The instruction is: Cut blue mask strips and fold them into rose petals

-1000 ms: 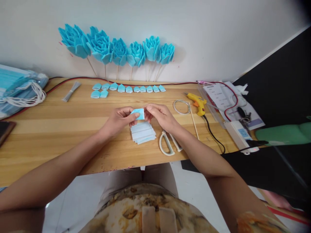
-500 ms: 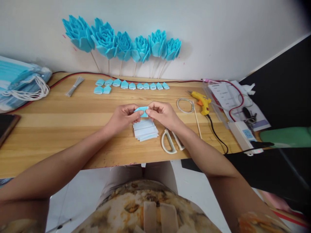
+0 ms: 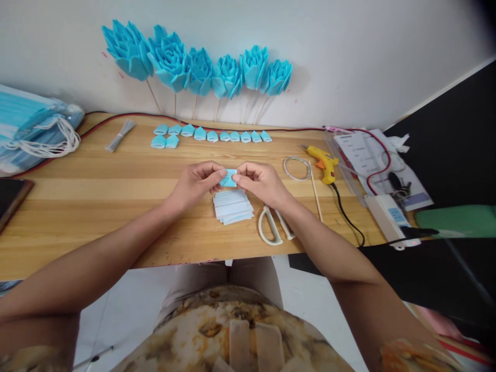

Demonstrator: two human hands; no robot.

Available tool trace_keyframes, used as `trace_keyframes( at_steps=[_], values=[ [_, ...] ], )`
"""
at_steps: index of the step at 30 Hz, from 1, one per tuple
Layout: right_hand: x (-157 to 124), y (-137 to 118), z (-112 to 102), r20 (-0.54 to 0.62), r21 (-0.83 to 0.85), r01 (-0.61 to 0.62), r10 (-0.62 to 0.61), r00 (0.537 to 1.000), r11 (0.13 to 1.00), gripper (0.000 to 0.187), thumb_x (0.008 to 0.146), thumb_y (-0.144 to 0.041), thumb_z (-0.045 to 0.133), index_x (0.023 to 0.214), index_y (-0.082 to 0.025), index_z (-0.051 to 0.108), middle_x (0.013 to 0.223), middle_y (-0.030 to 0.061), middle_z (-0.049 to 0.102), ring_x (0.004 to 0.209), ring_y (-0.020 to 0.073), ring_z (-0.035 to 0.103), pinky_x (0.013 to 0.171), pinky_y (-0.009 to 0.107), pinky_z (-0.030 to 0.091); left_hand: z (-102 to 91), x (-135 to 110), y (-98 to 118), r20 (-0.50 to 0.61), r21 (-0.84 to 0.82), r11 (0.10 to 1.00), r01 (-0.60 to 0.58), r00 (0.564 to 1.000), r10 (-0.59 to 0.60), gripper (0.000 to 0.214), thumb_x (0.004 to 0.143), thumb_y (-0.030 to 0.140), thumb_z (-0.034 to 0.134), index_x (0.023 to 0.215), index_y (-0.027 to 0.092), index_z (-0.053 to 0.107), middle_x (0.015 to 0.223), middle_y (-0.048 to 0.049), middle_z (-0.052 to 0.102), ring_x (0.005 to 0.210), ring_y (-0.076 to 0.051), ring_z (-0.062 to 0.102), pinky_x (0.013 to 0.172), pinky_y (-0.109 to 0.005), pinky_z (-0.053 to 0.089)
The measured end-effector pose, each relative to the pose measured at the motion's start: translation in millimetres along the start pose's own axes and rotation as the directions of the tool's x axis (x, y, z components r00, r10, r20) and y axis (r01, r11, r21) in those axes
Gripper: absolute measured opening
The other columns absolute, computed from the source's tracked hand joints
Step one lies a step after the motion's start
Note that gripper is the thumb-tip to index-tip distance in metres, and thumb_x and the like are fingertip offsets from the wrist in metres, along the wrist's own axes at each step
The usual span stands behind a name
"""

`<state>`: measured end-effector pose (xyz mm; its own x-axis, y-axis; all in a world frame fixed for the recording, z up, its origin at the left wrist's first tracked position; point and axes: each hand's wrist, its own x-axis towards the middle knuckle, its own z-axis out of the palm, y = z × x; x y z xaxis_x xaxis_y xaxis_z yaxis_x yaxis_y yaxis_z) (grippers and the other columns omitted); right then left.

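Between my two hands is a small blue piece of mask fabric (image 3: 229, 178). My left hand (image 3: 199, 183) pinches its left edge between thumb and fingers, and my right hand (image 3: 258, 181) pinches its right edge the same way. Just below, on the table, lies a loose stack of white and pale blue fabric pieces (image 3: 232, 207). A pair of scissors (image 3: 270, 227) with white handles rests beside the stack, its blades hidden under my right forearm. Several folded blue petals (image 3: 200, 134) sit in two rows beyond my hands.
Several blue fabric flowers (image 3: 169, 61) on sticks lean against the wall. To the right are a wire coil (image 3: 296, 168), a thin stick (image 3: 315, 192), a yellow glue gun (image 3: 324, 163) and a power strip (image 3: 391, 221). Packed masks (image 3: 27, 124) and a phone (image 3: 13, 201) are at left.
The left part of the blue piece now looks squarer, where it was pointed and folded before. My left thumb has shifted slightly up and left; my right hand has hardly moved.
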<state>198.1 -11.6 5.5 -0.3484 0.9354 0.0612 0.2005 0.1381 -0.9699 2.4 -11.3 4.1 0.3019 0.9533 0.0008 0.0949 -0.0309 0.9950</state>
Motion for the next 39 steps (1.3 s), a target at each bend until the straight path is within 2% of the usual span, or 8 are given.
trace_keyframes(
  at_steps=[9,15,25,39],
  values=[
    [0.7,1.1,0.6,-0.001,0.038,-0.005,0.005,1.000,0.999,0.032,0.076,-0.047,0.074,0.078,-0.017,0.063,0.064,-0.0031,0.059,0.056,0.0089,0.050,0.054,0.023,0.041,-0.9,0.3,-0.3,0.018,0.022,0.999,-0.023,1.000,0.023,0.034,0.078,0.050,0.072,0.075,0.017,0.064,0.061,0.0013,0.062,0.055,-0.010,0.054,0.056,-0.022,0.047],
    [0.2,-2.8,1.6,-0.030,0.032,-0.010,0.011,0.999,0.999,0.027,0.077,-0.042,0.073,0.077,-0.018,0.061,0.063,-0.0036,0.058,0.055,0.0084,0.049,0.053,0.022,0.040,0.5,-2.5,4.0,0.057,0.026,0.999,-0.025,0.998,0.023,0.034,0.079,0.050,0.070,0.074,0.017,0.063,0.062,0.0011,0.060,0.057,-0.010,0.054,0.057,-0.023,0.046],
    [-0.1,-2.3,1.2,-0.025,0.003,0.000,0.001,1.000,1.000,0.022,0.079,-0.039,0.069,0.077,-0.017,0.062,0.064,-0.0025,0.060,0.057,0.0094,0.051,0.055,0.023,0.040,0.2,0.0,-1.8,0.075,0.039,0.999,0.003,0.997,-0.006,0.027,0.078,0.039,0.072,0.070,0.017,0.059,0.061,0.0019,0.060,0.055,-0.009,0.053,0.055,-0.022,0.043],
    [0.0,-2.0,1.0,-0.049,-0.003,-0.001,0.001,0.999,1.000,0.021,0.080,-0.038,0.068,0.076,-0.018,0.063,0.063,-0.0029,0.060,0.056,0.0090,0.050,0.055,0.023,0.041,2.0,-0.6,-2.4,0.076,-0.007,1.000,-0.021,0.997,0.021,0.029,0.080,0.042,0.071,0.072,0.017,0.058,0.061,0.0019,0.061,0.053,-0.008,0.053,0.054,-0.021,0.045]
  ],
)
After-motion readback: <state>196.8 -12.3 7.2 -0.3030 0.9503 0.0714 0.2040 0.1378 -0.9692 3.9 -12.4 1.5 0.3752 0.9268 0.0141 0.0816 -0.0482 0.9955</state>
